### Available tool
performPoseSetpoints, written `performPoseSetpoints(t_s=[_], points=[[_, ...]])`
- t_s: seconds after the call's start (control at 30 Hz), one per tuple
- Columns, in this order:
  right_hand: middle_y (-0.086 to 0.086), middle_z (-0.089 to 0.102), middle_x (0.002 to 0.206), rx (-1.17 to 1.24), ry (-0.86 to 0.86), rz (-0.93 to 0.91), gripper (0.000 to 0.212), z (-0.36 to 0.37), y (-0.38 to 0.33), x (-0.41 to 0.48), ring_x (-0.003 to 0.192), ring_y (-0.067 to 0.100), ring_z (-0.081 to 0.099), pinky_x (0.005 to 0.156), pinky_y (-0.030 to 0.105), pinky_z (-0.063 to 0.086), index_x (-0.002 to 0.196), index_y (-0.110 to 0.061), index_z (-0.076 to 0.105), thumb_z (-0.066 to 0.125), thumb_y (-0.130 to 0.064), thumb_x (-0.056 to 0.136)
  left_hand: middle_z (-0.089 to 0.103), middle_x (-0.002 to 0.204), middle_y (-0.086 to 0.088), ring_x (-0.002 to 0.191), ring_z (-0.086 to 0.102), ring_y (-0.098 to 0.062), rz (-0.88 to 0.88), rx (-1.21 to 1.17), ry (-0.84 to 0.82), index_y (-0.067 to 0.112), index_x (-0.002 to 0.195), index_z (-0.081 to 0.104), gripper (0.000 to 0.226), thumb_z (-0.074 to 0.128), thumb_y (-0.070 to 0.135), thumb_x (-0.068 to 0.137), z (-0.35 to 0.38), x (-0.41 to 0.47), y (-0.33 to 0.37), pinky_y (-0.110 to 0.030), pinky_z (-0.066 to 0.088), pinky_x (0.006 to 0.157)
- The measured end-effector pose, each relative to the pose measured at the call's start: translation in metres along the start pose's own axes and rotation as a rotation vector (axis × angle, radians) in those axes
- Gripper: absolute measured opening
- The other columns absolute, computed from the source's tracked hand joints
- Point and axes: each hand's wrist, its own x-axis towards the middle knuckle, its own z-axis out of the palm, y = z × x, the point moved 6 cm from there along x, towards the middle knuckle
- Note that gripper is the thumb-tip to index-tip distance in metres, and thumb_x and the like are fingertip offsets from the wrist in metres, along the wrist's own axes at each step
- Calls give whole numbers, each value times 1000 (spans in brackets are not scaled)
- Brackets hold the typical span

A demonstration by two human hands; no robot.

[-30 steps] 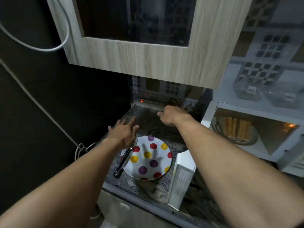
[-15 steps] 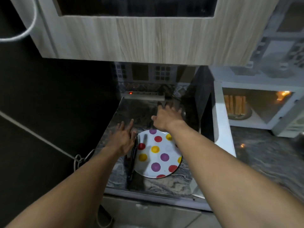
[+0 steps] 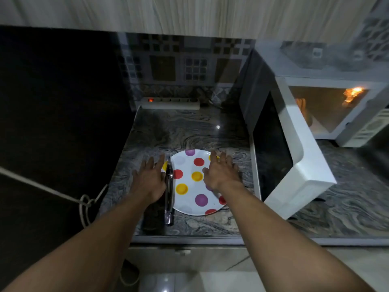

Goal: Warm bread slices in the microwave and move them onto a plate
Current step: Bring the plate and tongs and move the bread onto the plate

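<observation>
1. Both hands are held out flat, palms down, in the lower centre of the frame, and nothing is gripped by either of them.
2. The left hand (image 3: 150,180) is seen with its fingers straight and a little spread, above the marble countertop (image 3: 189,131), just left of the metal tongs (image 3: 169,194). Whether its edge touches the tongs cannot be told.
3. The right hand (image 3: 221,172) is opened in the same way, with fingers extended, and is placed over the right part of the plate (image 3: 188,205). Contact with the plate cannot be confirmed.
4. The plate, white with red, yellow and purple dots, is laid on the countertop between the two forearms.
5. The tongs are laid along the left rim of the plate, with their arms close together.
6. The microwave (image 3: 336,82) is found at the right of the frame. Its door (image 3: 294,148) is swung open and its inside is lit.
7. The bread slices (image 3: 303,105) are seen only in part, inside the microwave, at the left of the lit space, well apart from the plate.
8. A power strip (image 3: 170,103) with a red light is placed against the tiled wall, in the upper centre.
</observation>
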Motion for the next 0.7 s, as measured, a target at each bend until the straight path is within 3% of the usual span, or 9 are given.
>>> performPoseSetpoints(t_s=[0.13,0.23,0.43,0.53,0.6,0.7], points=[[17,8,165,20,4,55,76,12,16,3,152,36,7,120,54,16,160,-17,4,46,-41,101,31,157,-16,140,32,-40,-24,-15,36,29,157,12,67,43,32,98,8,7,-9,-53,32,112],[18,16,161,27,-18,94,79,16,24,5,147,39,17,117,52,25,159,-16,5,50,-40,99,52,135,-20,120,48,-43,-33,-31,76,27,156,21,66,46,34,96,13,14,-17,-47,42,103],[19,21,156,58,-30,210,75,22,37,9,143,40,22,113,51,29,157,-15,12,51,-41,98,55,130,-20,118,55,-39,-124,-252,67,26,151,35,61,53,28,93,16,19,-20,-42,47,97],[22,25,150,110,-38,279,73,25,42,13,138,42,28,110,49,32,154,-13,17,53,-40,97,68,114,-14,109,61,-37,-133,-343,84,30,123,60,36,57,27,87,14,18,-18,-43,51,92],[22,26,149,150,-31,309,71,27,42,14,137,43,28,109,48,34,153,-13,21,54,-41,97,72,102,-10,101,65,-35,-183,-404,72,27,104,64,22,58,30,83,14,18,-20,-42,54,87],[22,21,153,217,-27,348,72,32,46,15,141,43,23,112,49,31,152,-15,25,59,-42,95,73,93,-7,94,67,-30,-236,-495,28,22,92,68,15,61,23,80,14,17,-22,-36,55,83]])
